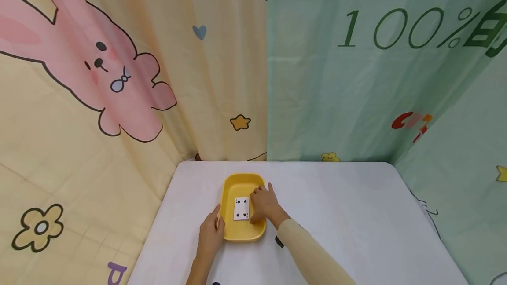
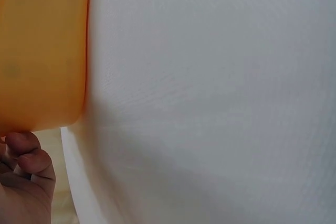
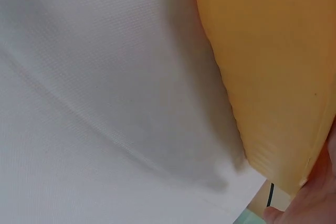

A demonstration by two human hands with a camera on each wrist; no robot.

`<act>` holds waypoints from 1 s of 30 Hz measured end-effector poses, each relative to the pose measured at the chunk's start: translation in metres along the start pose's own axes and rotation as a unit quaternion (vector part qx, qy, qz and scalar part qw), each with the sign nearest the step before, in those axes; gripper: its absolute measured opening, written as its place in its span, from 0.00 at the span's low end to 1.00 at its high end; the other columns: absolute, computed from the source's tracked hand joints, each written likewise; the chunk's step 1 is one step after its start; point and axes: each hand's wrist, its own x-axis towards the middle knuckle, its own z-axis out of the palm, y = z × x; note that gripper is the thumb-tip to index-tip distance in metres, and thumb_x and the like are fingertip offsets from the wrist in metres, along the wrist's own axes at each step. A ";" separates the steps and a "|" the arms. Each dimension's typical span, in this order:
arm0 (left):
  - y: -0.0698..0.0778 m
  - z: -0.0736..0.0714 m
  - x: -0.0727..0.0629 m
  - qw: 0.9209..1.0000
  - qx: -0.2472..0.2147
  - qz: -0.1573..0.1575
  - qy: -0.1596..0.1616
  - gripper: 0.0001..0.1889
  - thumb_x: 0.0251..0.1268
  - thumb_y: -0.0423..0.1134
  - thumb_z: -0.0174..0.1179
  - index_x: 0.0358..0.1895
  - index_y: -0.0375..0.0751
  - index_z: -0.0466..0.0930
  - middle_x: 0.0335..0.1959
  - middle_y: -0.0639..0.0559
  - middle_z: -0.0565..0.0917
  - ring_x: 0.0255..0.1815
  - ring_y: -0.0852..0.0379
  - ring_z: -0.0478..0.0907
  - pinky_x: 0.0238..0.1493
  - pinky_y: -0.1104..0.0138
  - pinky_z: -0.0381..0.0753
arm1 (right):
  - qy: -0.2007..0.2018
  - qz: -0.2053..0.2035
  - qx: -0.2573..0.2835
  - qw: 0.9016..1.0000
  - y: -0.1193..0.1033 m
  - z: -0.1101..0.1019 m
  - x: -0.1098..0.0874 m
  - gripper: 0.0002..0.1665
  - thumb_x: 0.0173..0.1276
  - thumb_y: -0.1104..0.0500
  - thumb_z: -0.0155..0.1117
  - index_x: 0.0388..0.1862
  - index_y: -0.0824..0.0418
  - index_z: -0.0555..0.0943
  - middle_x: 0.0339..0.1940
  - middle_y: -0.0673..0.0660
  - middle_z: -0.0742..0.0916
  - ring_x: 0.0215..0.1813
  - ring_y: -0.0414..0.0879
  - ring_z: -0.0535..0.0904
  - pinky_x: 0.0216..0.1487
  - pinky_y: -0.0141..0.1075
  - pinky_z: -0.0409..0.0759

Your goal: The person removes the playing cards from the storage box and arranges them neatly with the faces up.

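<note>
A yellow tray (image 1: 242,234) sits on the white table, with a four of spades playing card (image 1: 241,208) lying face up inside it. My left hand (image 1: 210,234) holds the tray's left side, thumb and fingers at the rim. In the left wrist view, bent fingers (image 2: 29,153) show against the tray's outer wall (image 2: 44,51). My right hand (image 1: 266,203) reaches over the tray's right rim, its thumb and fingertips right at the card's right edge. I cannot tell whether it pinches the card. Its fingertips are mostly hidden in the right wrist view, behind the tray wall (image 3: 273,77).
A small black object (image 1: 279,242) lies partly behind the right sleeve (image 1: 313,252). Another dark item (image 1: 216,283) shows at the bottom edge of the head view. Printed curtains (image 1: 229,65) stand along the table's back and sides. White tabletop (image 1: 348,206) extends to the right.
</note>
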 end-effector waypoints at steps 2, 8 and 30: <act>0.002 0.000 0.004 1.000 -0.002 0.001 0.001 0.25 0.72 0.32 0.60 0.71 0.38 0.75 0.25 0.54 0.70 0.26 0.62 0.64 0.28 0.71 0.67 | 0.011 -0.001 -0.001 1.000 0.001 -0.003 0.002 0.54 0.45 0.26 0.78 0.67 0.53 0.80 0.66 0.52 0.82 0.74 0.53 0.67 0.81 0.62 0.52; 0.003 0.000 0.007 1.000 -0.007 -0.007 -0.004 0.24 0.73 0.32 0.59 0.71 0.38 0.75 0.26 0.54 0.71 0.27 0.61 0.65 0.29 0.71 0.67 | 0.019 -0.003 0.002 1.000 0.000 -0.001 0.005 0.58 0.43 0.21 0.76 0.69 0.51 0.79 0.68 0.52 0.80 0.74 0.54 0.66 0.80 0.63 0.51; 0.006 -0.003 -0.003 1.000 -0.006 -0.026 -0.013 0.24 0.74 0.32 0.60 0.71 0.38 0.75 0.28 0.53 0.73 0.29 0.60 0.67 0.30 0.71 0.69 | 0.065 -0.031 0.056 0.996 -0.004 -0.002 -0.005 0.57 0.45 0.21 0.75 0.68 0.52 0.78 0.67 0.52 0.81 0.72 0.53 0.69 0.81 0.59 0.54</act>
